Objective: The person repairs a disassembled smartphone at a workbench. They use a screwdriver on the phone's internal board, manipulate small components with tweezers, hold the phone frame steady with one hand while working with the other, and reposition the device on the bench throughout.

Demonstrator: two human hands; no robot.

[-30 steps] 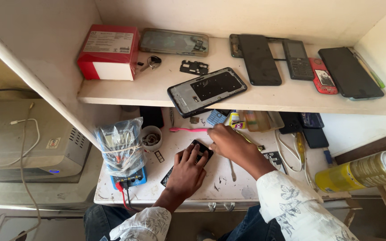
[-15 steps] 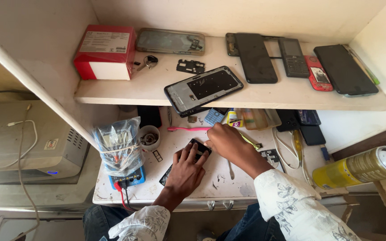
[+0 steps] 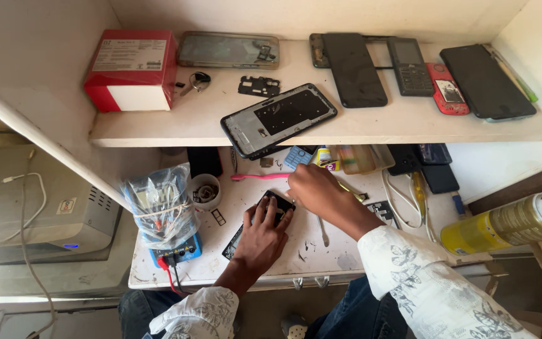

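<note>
Black and small, a phone part (image 3: 275,207) lies on the white counter (image 3: 346,251) under both hands. The left hand (image 3: 263,237) rests over it with fingers spread, their tips pressing down on its near edge and sides. The right hand (image 3: 320,193) is bunched just beyond it, fingers drawn together at the part's far corner; whether they pinch a tool there cannot be told, though a thin yellowish tool (image 3: 351,190) sticks out past the knuckles. Just left of the hands stand a small white cup (image 3: 206,190) holding bits of hardware and a clear bag of cables (image 3: 160,207) set on a blue meter (image 3: 177,252) with red and black leads. A pink toothbrush (image 3: 255,177) lies on the counter beyond the part. To the right sit white cables (image 3: 403,201) and a yellow spray can (image 3: 506,223) on its side. On the shelf (image 3: 371,122) above lie a red box (image 3: 133,69), a bare phone frame (image 3: 280,119) overhanging the edge, a dark phone (image 3: 354,69), a keypad phone (image 3: 411,66), a red phone (image 3: 448,89) and a larger black phone (image 3: 485,81).
</note>
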